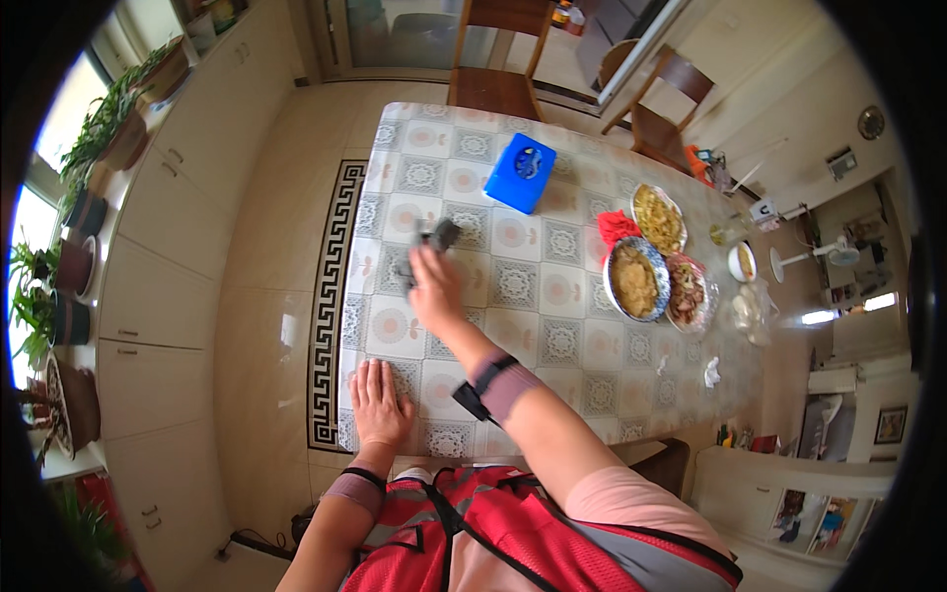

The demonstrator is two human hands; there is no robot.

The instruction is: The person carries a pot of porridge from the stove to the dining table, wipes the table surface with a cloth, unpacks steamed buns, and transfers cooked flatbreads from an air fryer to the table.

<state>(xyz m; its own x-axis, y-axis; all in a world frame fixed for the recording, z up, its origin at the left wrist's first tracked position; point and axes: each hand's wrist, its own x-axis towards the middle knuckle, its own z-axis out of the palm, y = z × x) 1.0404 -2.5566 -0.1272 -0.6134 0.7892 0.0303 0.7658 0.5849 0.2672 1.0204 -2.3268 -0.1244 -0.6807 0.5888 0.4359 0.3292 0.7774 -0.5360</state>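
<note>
My right hand point(438, 292) is over the patterned tablecloth point(516, 281), pressing on a bunched dark grey cloth point(444, 233). Both the hand and the cloth are blurred, and the palm hides part of the cloth. Near the table's front left corner, my left hand point(382, 403) lies flat with its palm down and holds nothing. A blue plastic box point(521, 174) with a dark oval label stands beyond my right hand, a little to its right.
To the right are a red cloth point(615, 228), a blue-rimmed bowl point(608, 285) of food, a plate of yellowish food point(658, 218) and a plate of meat point(688, 292). A crumpled white tissue point(712, 372) lies nearer. A wooden chair point(494, 85) stands at the far edge.
</note>
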